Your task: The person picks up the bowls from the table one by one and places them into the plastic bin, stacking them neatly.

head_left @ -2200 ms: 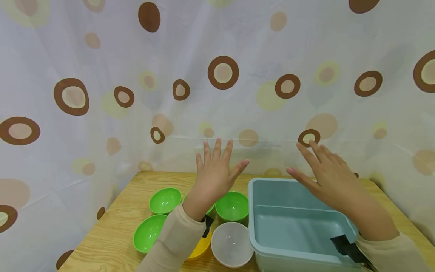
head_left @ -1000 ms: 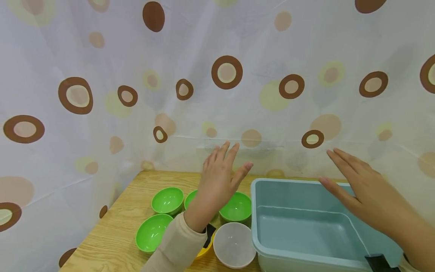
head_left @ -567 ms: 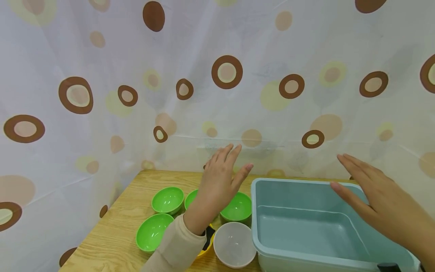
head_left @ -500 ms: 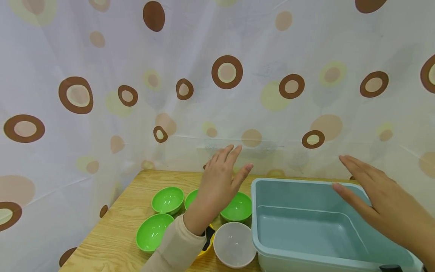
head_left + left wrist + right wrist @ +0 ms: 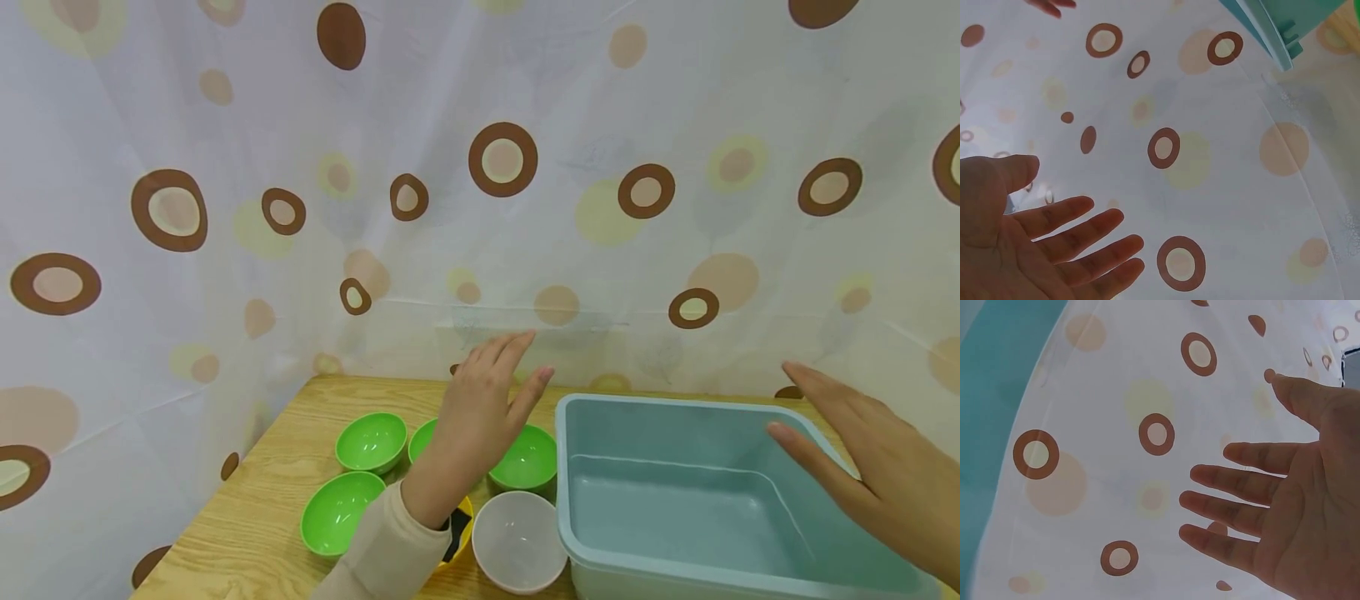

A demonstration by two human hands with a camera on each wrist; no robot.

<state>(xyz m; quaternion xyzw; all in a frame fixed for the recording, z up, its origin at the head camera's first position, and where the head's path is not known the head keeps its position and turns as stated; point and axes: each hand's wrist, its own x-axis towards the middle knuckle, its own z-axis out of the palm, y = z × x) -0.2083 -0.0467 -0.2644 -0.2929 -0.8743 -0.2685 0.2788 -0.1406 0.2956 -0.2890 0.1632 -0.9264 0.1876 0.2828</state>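
My left hand hovers above the bowls with its fingers extended and nothing in them. Over the right end of a blue-grey plastic basin, my right hand is held up, fingers straight, also holding nothing. Both palms show bare in the wrist views. Around the left forearm stand a green bowl at the back left, another green bowl in front of it, and a third green bowl beside the basin. A white bowl stands near the front. The sleeve partly hides a yellow bowl and one more green bowl.
Everything stands on a wooden table. A pale curtain with brown ring and dot patterns hangs behind the table and along its left side. The basin takes up much of the right side of the table.
My right hand has moved to the right and lower, away from the middle of the basin. The left hand has turned, its fingers drawing closer together and dipping slightly. The bowls stay put.
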